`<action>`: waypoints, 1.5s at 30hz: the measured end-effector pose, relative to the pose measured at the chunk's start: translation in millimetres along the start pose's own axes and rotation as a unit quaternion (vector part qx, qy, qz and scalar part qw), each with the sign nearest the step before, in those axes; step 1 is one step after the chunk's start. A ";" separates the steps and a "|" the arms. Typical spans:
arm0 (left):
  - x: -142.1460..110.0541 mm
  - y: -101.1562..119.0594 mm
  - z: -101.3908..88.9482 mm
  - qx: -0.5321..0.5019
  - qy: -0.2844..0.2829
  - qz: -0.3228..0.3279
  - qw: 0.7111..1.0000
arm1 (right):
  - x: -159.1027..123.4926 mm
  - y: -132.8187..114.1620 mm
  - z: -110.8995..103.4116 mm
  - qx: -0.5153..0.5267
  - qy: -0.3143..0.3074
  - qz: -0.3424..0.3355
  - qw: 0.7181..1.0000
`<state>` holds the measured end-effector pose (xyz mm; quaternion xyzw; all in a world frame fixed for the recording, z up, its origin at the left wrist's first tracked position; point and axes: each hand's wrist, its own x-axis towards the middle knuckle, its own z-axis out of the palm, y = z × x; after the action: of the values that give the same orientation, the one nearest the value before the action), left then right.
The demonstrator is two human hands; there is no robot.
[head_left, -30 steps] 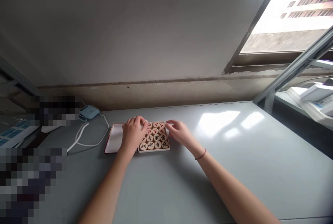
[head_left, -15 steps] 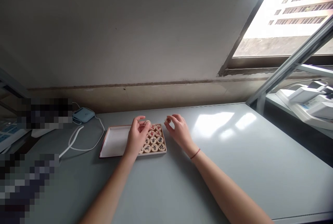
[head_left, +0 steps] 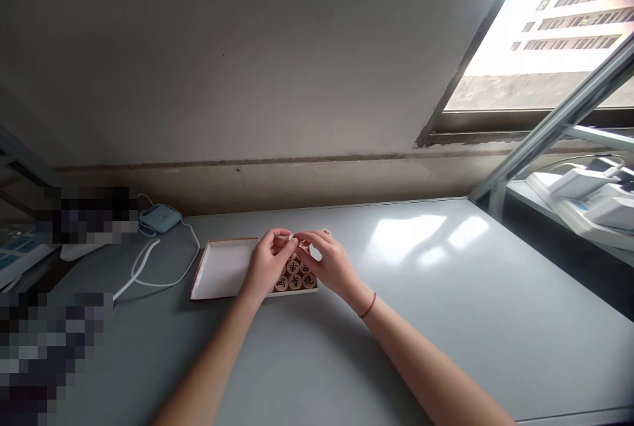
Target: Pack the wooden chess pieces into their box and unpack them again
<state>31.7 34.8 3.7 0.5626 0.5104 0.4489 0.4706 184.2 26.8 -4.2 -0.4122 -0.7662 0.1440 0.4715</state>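
My left hand (head_left: 270, 261) is closed, thumb and fingers pinching a round Chinese chess piece (head_left: 290, 237) over the box. The fingertips of my right hand (head_left: 331, 264) meet the left ones at that same piece, so most of it is covered. Below both hands lies the shallow box (head_left: 292, 293) of pieces, packed in rows with black and red characters; its back rows are largely hidden. Just behind the right knuckles shows a piece with a red character (head_left: 325, 232), lying outside the box.
Left of the box rests its white-lined lid (head_left: 222, 274), touching or nearly touching it. Farther left are a light blue device (head_left: 161, 218) and a white cable (head_left: 141, 264) on the grey table (head_left: 376, 360). The wall rises behind; a metal frame (head_left: 535, 155) stands at right.
My right hand set a piece down behind the box and came left to meet the left hand. The left hand lifted a piece from the box and moved slightly right.
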 end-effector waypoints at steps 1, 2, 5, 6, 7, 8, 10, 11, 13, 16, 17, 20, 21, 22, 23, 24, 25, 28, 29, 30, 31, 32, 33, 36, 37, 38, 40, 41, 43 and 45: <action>-0.6 1.0 0.4 0.000 -0.008 0.001 1.000 | 0.1 0.0 -0.1 0.002 0.001 0.004 1.000; -1.2 2.4 0.6 0.003 -0.016 0.003 1.000 | 0.4 1.0 -0.8 0.003 -0.002 0.004 1.000; -2.2 7.7 -2.0 0.056 -0.017 0.027 0.998 | 2.6 9.6 -5.7 -0.004 0.002 0.006 1.000; -1.8 9.0 -4.8 0.098 -0.006 0.042 0.994 | 3.3 14.7 -8.0 -0.015 0.018 0.019 1.000; -0.9 9.6 -8.6 0.151 0.010 0.061 0.987 | 3.6 21.0 -10.4 -0.031 0.040 0.041 0.998; 0.4 9.4 -13.3 0.213 0.028 0.080 0.973 | 3.6 28.3 -12.7 -0.053 0.063 0.071 0.994; 4.0 6.0 -24.0 0.327 0.063 0.104 0.937 | 2.0 43.6 -16.8 -0.100 0.076 0.133 0.983; 6.1 3.0 -29.1 0.369 0.074 0.095 0.922 | 0.7 50.5 -18.2 -0.119 0.063 0.157 0.978; 9.9 -3.7 -37.2 0.416 0.068 0.062 0.905 | -2.1 60.4 -19.4 -0.141 0.022 0.185 0.972; 14.4 -11.6 -42.7 0.437 0.045 0.032 0.898 | -5.0 64.0 -17.4 -0.149 -0.007 0.192 0.970; 15.5 -13.1 -43.4 0.440 0.041 0.030 0.897 | -5.4 63.2 -16.2 -0.154 -0.008 0.192 0.969; 18.3 -14.6 -44.4 0.445 0.033 0.027 0.894 | -5.3 59.6 -12.7 -0.176 -0.012 0.188 0.966; 19.1 -14.6 -44.9 0.446 0.030 0.027 0.894 | -5.2 58.8 -11.9 -0.183 -0.014 0.186 0.965; 19.8 -14.7 -45.4 0.445 0.027 0.028 0.894 | -5.3 58.2 -11.2 -0.187 -0.015 0.184 0.965; 20.3 -14.8 -46.0 0.445 0.024 0.028 0.895 | -5.5 57.9 -10.7 -0.190 -0.017 0.183 0.965; 20.8 -15.0 -46.5 0.446 0.023 0.029 0.895 | -5.8 57.8 -10.4 -0.191 -0.019 0.182 0.964; 21.1 -15.3 -46.8 0.446 0.022 0.030 0.894 | -6.3 57.9 -10.1 -0.192 -0.020 0.181 0.964; 21.3 -16.6 -46.7 0.446 0.027 0.034 0.894 | -7.1 59.0 -9.3 -0.191 -0.017 0.184 0.964; 21.2 -17.1 -46.4 0.447 0.029 0.035 0.894 | -6.6 60.0 -8.8 -0.190 -0.013 0.186 0.964; 21.0 -17.6 -45.9 0.446 0.031 0.035 0.894 | -5.5 61.4 -8.1 -0.189 -0.006 0.189 0.964; 20.8 -18.1 -45.4 0.446 0.033 0.036 0.894 | -3.8 63.2 -7.2 -0.189 0.003 0.191 0.963; 20.6 -18.5 -45.0 0.445 0.036 0.035 0.894 | -1.4 65.5 -6.0 -0.189 0.015 0.192 0.963; 20.4 -18.9 -44.6 0.445 0.039 0.035 0.894 | 1.6 68.3 -4.5 -0.191 0.026 0.190 0.963; 20.0 -20.0 -44.1 0.445 0.047 0.034 0.894 | 12.2 78.4 1.7 -0.208 0.036 0.173 0.962; 19.9 -20.4 -44.1 0.446 0.050 0.034 0.893 | 15.7 81.9 4.0 -0.216 0.030 0.171 0.961; 19.9 -20.8 -44.1 0.447 0.053 0.034 0.892 | 18.8 85.1 6.3 -0.225 0.023 0.173 0.959; 20.1 -21.8 -44.4 0.450 0.059 0.034 0.890 | 24.1 90.7 10.0 -0.239 0.012 0.182 0.954; 20.3 -22.4 -44.5 0.452 0.061 0.035 0.889 | 26.1 92.9 11.4 -0.243 0.010 0.185 0.952; 20.7 -23.5 -44.8 0.453 0.062 0.037 0.888 | 28.8 96.0 13.1 -0.246 0.013 0.188 0.951; 21.0 -24.4 -44.9 0.453 0.062 0.039 0.889 | 29.9 97.8 13.8 -0.248 0.017 0.187 0.950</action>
<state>-14.7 59.8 -12.9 0.7052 0.6640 0.2207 0.1146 214.6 112.6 -52.9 -0.6544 -0.6789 0.0280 0.3319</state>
